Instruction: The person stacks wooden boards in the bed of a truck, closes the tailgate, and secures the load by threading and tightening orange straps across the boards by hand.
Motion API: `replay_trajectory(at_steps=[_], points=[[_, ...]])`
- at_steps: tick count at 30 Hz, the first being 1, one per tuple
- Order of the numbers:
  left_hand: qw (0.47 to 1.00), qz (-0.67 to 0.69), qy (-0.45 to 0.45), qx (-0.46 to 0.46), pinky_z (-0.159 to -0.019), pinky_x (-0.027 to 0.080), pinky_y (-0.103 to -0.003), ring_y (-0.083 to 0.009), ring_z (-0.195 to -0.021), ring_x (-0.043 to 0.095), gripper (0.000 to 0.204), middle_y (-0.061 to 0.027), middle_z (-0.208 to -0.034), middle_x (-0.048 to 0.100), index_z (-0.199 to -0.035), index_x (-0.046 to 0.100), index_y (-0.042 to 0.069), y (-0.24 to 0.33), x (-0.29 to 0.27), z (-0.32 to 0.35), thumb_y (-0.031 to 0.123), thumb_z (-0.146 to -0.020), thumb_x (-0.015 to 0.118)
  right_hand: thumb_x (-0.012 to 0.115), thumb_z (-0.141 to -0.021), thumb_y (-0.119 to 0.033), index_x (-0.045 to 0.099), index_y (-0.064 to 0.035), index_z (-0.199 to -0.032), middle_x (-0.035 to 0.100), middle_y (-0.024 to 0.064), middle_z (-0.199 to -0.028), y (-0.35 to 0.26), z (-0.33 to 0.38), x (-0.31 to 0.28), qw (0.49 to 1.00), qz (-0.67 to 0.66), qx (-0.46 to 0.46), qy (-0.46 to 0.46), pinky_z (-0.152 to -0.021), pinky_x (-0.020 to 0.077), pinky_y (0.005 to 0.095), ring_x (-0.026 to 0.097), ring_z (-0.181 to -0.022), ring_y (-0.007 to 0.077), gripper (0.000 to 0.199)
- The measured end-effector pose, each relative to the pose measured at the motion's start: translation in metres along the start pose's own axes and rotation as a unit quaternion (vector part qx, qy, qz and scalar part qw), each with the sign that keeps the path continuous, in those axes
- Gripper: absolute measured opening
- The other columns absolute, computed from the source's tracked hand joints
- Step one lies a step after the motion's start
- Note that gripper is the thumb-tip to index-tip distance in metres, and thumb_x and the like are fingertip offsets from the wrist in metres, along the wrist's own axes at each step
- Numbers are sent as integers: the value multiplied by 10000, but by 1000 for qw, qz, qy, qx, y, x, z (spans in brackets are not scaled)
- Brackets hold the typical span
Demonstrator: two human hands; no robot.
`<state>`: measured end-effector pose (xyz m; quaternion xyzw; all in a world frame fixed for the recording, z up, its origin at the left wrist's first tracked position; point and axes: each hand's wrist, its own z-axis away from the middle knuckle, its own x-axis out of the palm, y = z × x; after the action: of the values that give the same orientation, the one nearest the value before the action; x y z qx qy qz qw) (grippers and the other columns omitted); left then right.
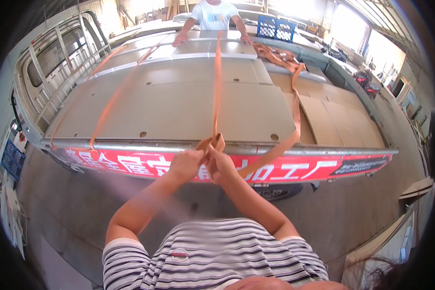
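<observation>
Both my hands meet at the near side rail [179, 146] of a flatbed truck, closed on an orange webbing strap [218, 87]. My left hand [187, 162] grips a fold of it. Close beside it, my right hand [218, 164] pinches the strap where it loops at the rail. From there the strap runs taut across flat grey-beige panels [174, 108] with small round holes. A loose length [275, 152] trails from my right hand up to the right, over the load, to a heap of webbing [278, 57]. The exact shape of the loop between my fingers is partly hidden.
Across the load, another person [212, 17] rests both hands on the panels. More orange straps [108, 106] cross the load at left, near the cab [65, 58]. Brown boards [338, 116] lie at right. A blue crate [276, 29] stands at the far side. A red banner [319, 166] covers the truck's side.
</observation>
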<state>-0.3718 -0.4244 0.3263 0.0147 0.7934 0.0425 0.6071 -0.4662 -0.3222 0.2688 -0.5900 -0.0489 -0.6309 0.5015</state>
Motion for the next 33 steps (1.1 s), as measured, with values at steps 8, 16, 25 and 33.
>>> replay_trajectory(at_steps=[8,16,25,33], points=[[990,24,135,-29,-557,505,-443,-317,-656,648,92,-139,-694,633,-783,568,47,55,20,28,104,-847,535,577,-949,-193,616,-10,-940,571,-15,-754,-8,31,-13,969,218,-99,-64,-601,435,253,525,-666,82,188],[985,150,90,-6,-653,517,-363,-266,-762,659,123,-143,-822,667,-912,608,27,78,54,68,138,-868,575,628,-915,-216,642,-18,-875,587,-10,-698,-21,72,-65,875,472,-90,-52,-577,418,267,546,-631,96,203],[532,794,18,-293,-859,517,-364,-220,-997,635,296,-88,-1078,632,-1218,533,25,39,116,28,186,-980,463,662,-819,-208,594,-43,-786,624,122,-760,-16,49,-96,524,764,-378,0,-561,491,452,641,-671,349,181],[353,903,57,-239,-898,492,-351,-196,-957,627,273,-80,-1074,614,-1120,560,48,33,154,-37,216,-993,386,684,-781,-169,584,-35,-878,623,119,-770,-26,40,-96,478,790,-380,42,-559,499,433,647,-688,340,193]])
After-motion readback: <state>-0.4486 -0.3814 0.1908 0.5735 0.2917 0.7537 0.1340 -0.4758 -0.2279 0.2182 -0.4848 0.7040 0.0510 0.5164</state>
